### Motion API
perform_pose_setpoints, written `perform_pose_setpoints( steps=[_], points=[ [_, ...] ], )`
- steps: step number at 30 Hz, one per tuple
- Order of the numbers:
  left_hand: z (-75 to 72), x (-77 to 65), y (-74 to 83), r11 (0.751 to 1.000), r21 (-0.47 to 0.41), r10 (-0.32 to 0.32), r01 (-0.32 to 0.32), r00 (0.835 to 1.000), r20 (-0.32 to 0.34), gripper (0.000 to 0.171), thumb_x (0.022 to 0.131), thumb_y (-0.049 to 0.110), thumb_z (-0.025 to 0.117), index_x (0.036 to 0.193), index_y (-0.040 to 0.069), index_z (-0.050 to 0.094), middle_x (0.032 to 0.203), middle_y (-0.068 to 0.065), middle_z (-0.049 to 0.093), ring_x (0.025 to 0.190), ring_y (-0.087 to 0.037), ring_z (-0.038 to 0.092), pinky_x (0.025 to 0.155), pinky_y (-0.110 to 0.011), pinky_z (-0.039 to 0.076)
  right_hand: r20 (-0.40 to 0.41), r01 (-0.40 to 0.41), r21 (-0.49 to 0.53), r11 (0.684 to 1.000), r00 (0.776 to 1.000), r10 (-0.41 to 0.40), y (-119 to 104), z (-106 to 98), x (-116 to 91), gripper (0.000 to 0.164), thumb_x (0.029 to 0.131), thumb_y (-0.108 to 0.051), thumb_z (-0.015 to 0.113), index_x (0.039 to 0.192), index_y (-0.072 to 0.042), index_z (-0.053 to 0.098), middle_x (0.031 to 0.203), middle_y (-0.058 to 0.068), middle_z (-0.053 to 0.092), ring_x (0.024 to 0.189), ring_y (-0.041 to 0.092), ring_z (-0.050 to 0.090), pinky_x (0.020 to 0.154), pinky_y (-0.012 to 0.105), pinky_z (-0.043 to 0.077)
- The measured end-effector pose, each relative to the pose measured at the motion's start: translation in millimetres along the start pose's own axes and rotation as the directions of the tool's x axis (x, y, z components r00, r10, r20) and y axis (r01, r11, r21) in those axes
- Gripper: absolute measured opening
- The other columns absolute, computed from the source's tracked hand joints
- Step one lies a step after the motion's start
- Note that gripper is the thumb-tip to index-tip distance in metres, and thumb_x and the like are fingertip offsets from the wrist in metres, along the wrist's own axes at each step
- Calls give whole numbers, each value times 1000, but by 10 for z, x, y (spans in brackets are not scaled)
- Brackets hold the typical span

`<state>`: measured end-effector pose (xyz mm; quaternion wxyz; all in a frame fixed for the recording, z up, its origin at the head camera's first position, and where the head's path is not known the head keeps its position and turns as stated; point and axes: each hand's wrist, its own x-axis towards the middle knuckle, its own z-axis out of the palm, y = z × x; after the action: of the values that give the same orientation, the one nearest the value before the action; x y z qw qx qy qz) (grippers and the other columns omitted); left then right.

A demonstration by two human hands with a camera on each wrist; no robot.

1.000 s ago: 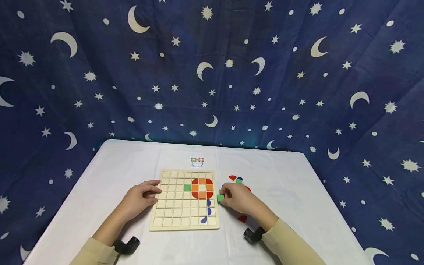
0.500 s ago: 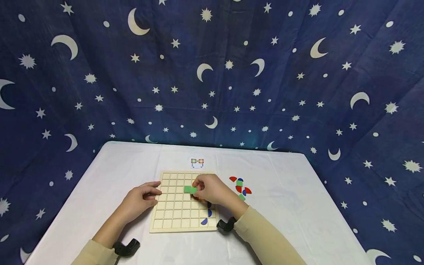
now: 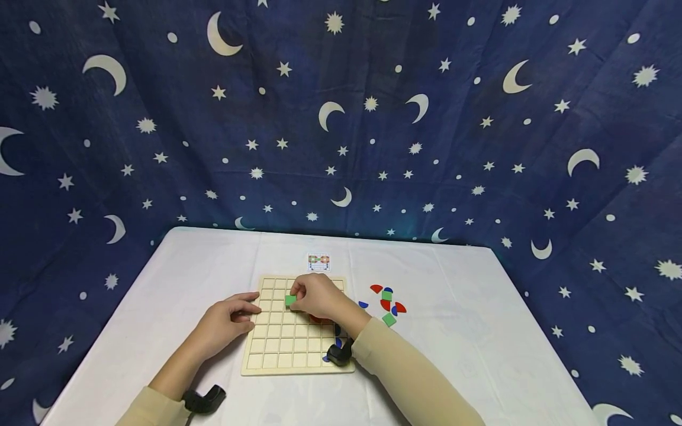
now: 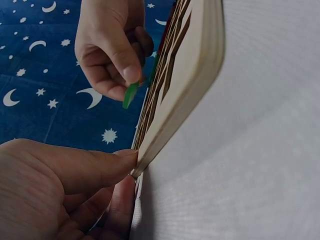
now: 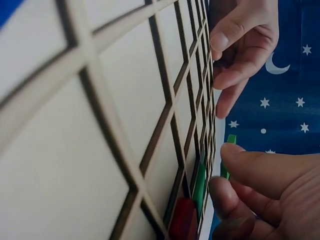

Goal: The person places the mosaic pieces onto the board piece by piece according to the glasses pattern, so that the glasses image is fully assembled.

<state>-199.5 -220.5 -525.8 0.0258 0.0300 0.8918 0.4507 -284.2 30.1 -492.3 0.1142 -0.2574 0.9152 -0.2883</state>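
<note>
My right hand [image 3: 318, 296] pinches a green square tile [image 3: 290, 300] between thumb and fingertips, over the upper middle of the wooden grid board [image 3: 270, 345]. In the right wrist view the tile [image 5: 230, 139] stands just off the grid, while another green tile [image 5: 199, 188] and a red piece [image 5: 183, 219] sit in its cells. Most of the red and orange pieces are hidden under the right hand; a bit of red [image 3: 318, 320] and some blue half-circles [image 3: 338, 342] show. Fingertips of my left hand [image 3: 222, 322] rest against the board's left edge.
Loose red quarter-circles [image 3: 376, 289], green squares [image 3: 389, 319] and blue half-circles [image 3: 363, 305] lie on the white tablecloth [image 3: 453, 331] right of the board. A small pattern card [image 3: 318, 262] lies behind the board. A starry blue curtain [image 3: 341, 118] hangs behind the table.
My right hand has carried the green tile leftward from beside the board's right edge, across the red and orange pieces, to the upper middle. The left hand has stayed at the left edge.
</note>
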Motion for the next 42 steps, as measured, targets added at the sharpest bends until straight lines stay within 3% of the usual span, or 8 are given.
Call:
perform_pose_setpoints(
  steps=[6, 14, 22, 28, 35, 42],
  points=[
    [1, 1, 5, 1000, 9, 16, -16, 1000, -6, 28, 89, 4, 80, 116, 14, 82, 159, -7, 61, 113, -15, 69, 83, -16, 56, 8, -19, -7, 1000, 1000, 19, -12, 25, -4, 20, 88, -24, 90, 97, -20, 73, 75, -10, 62, 59, 6, 57, 72, 23, 50],
    [-7, -10, 13, 1000, 6, 25, -25, 1000, -4, 28, 89, 3, 80, 115, 13, 82, 158, -8, 61, 112, -15, 69, 83, -16, 56, 16, -17, -13, 1000, 1000, 17, -19, 32, -3, 16, 90, -21, 88, 102, -20, 77, 72, -10, 60, 62, 5, 54, 70, 22, 48],
    [-9, -11, 2, 1000, 1, 30, -30, 1000, -4, 28, 89, 2, 81, 115, 12, 82, 158, -9, 61, 113, -16, 70, 83, -16, 57, 14, -9, -12, 1000, 1000, 9, -29, 38, -16, 12, 90, -16, 87, 96, -21, 79, 69, -10, 56, 64, 5, 52, 66, 22, 44],
    [-2, -11, -16, 1000, 4, 20, -20, 1000, -6, 28, 89, 3, 81, 115, 13, 82, 158, -8, 61, 111, -14, 69, 83, -16, 57, 26, -20, 43, 999, 999, 19, 3, 4, -33, 16, 95, -6, 76, 100, -21, 80, 77, -10, 65, 64, 7, 53, 61, 22, 43],
    [-4, -11, -15, 1000, 11, 18, -18, 1000, -13, 28, 89, 4, 81, 115, 14, 82, 158, -7, 61, 109, -13, 69, 82, -16, 56, 9, 9, 90, 996, 1000, -10, 72, -101, -139, 20, 95, -4, 73, 102, -20, 81, 82, -11, 71, 71, 6, 55, 70, 22, 46],
    [7, -9, -16, 1000, 10, 21, -20, 1000, -11, 28, 89, 4, 81, 115, 13, 82, 158, -7, 61, 110, -14, 70, 83, -16, 57, -12, -26, 134, 991, 1000, 28, 208, -221, -336, 17, 95, -5, 74, 103, -19, 81, 82, -9, 69, 75, 9, 59, 69, 25, 49]
  ],
)
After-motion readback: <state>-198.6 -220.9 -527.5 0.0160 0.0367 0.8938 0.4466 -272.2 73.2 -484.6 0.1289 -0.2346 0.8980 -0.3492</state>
